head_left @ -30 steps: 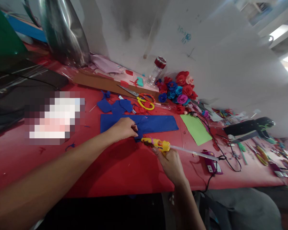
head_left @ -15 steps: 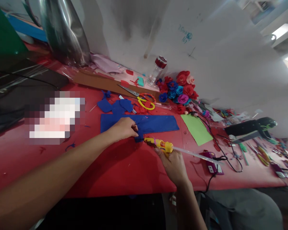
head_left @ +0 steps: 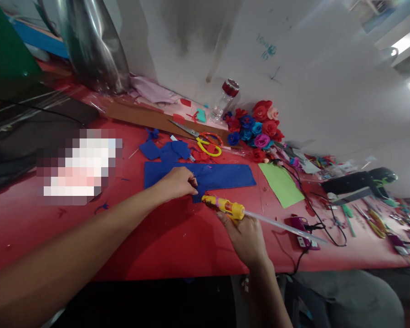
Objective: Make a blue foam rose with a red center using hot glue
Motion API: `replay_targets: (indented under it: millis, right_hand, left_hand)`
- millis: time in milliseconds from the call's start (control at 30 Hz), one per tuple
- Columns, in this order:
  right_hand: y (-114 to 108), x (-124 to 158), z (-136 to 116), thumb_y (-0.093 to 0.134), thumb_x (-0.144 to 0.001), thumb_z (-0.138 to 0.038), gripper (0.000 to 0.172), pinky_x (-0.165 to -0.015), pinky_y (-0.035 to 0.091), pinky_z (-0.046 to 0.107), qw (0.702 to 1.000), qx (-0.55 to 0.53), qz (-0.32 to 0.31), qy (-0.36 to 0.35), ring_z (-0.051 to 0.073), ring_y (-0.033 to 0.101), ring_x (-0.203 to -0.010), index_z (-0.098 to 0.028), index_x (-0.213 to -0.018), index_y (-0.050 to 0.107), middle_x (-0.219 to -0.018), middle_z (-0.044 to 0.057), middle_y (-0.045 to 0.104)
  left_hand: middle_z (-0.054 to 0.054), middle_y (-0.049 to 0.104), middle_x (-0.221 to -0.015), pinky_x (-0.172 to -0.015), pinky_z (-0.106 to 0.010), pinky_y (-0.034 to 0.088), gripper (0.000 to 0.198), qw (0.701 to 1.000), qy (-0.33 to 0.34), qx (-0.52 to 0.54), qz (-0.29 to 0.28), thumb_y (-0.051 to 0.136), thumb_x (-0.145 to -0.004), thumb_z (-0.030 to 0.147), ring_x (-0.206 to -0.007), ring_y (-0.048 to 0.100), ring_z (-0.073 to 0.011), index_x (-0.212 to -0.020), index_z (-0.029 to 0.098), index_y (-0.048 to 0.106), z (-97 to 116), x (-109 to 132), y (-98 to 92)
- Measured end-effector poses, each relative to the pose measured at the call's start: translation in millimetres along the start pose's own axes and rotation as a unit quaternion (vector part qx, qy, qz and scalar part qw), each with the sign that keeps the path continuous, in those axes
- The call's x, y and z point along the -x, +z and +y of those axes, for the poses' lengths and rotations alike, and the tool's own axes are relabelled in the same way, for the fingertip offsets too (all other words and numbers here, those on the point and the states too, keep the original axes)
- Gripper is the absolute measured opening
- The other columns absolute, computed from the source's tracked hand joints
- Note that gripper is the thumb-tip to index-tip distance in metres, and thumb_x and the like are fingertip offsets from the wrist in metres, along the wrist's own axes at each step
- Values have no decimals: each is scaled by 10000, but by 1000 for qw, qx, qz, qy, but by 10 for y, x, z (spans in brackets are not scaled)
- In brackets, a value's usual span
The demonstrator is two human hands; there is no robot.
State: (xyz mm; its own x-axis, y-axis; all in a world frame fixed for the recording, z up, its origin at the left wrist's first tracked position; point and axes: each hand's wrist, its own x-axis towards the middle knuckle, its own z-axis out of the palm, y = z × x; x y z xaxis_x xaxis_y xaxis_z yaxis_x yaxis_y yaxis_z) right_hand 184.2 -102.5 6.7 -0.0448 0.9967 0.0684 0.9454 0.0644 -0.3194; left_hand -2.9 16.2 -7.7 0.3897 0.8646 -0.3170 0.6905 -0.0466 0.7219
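Note:
My right hand [head_left: 248, 237] is closed around a yellow hot glue gun [head_left: 227, 207] with a long clear glue stick [head_left: 280, 223] poking out of its back end. The gun's nozzle meets the edge of a small blue piece [head_left: 197, 197], fabric or paper. My left hand [head_left: 180, 182] pinches that piece between thumb and fingers, which partly cover it. Under and behind the left hand lies a long blue strip [head_left: 228, 175]. Several loose blue pieces [head_left: 150, 149] are just beyond the strip, beside scissors [head_left: 208, 143] with yellow and orange handles.
On the red table [head_left: 150, 255] are a green sheet [head_left: 282, 184], a purple power strip [head_left: 302, 232] with black cables, and a bunch of craft roses [head_left: 259, 123]. A jar [head_left: 223, 100] and a metal jug [head_left: 92, 50] stand by the wall. A person's leg [head_left: 355, 296] is at right.
The glue gun has shifted slightly left, bringing its nozzle against the small blue piece. My left hand holds the piece in nearly the same place.

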Motion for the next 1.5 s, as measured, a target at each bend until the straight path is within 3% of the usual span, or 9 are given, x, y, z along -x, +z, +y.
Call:
replay_targets:
  millis: [100, 400, 833, 1233, 1400, 1500]
  right_hand:
    - [29, -10, -7, 371, -937, -505, 481, -643, 441, 292, 1000, 6, -16, -2, 266, 696, -824, -159, -1000, 700, -878, 112, 741]
    - [33, -28, -41, 382, -930, -512, 478, -619, 415, 292, 999, 13, -50, 13, 271, 700, -812, -153, -964, 696, -866, 110, 745]
    - [-14, -37, 46, 357, -938, -527, 520, -543, 350, 262, 999, 46, -17, 9, 199, 643, -598, -164, -813, 707, -627, 77, 679]
    - [-54, -41, 125, 395, -926, -516, 477, -549, 363, 256, 998, 48, -15, 26, 209, 672, -664, -162, -865, 710, -744, 102, 727]
    - [-80, -41, 131, 380, -913, -532, 515, -537, 356, 267, 999, 22, 19, 36, 200, 622, -585, -160, -771, 708, -652, 89, 692]
    - [-85, -34, 114, 398, -900, -533, 514, -507, 324, 270, 999, 8, 9, 30, 176, 548, -503, -169, -665, 673, -543, 57, 616]
  left_hand:
    - [-48, 764, -916, -730, -232, 454, 153, 1000, 0, 0, 4, 684, -642, 197, -849, 681, -189, -783, 182, 742, 2, -3, 2]
    - [-36, 765, -897, -714, -223, 447, 147, 1000, 0, 1, 6, 691, -633, 191, -830, 674, -182, -771, 186, 742, -6, -20, 8]
    - [-45, 765, -881, -708, -227, 446, 131, 1000, 5, -3, 5, 695, -644, 182, -831, 678, -184, -767, 175, 739, 12, -2, -14]
    - [-25, 764, -868, -711, -223, 452, 148, 1000, 9, -3, 3, 684, -634, 202, -826, 678, -177, -770, 201, 741, -29, -18, 9]
    - [-41, 764, -862, -702, -232, 449, 122, 1000, 13, 11, 3, 691, -617, 198, -818, 676, -186, -731, 196, 733, -47, -34, 12]
    - [-27, 761, -807, -683, -237, 442, 81, 999, 24, 21, 13, 687, -601, 198, -788, 670, -187, -673, 211, 722, -55, -31, 16]
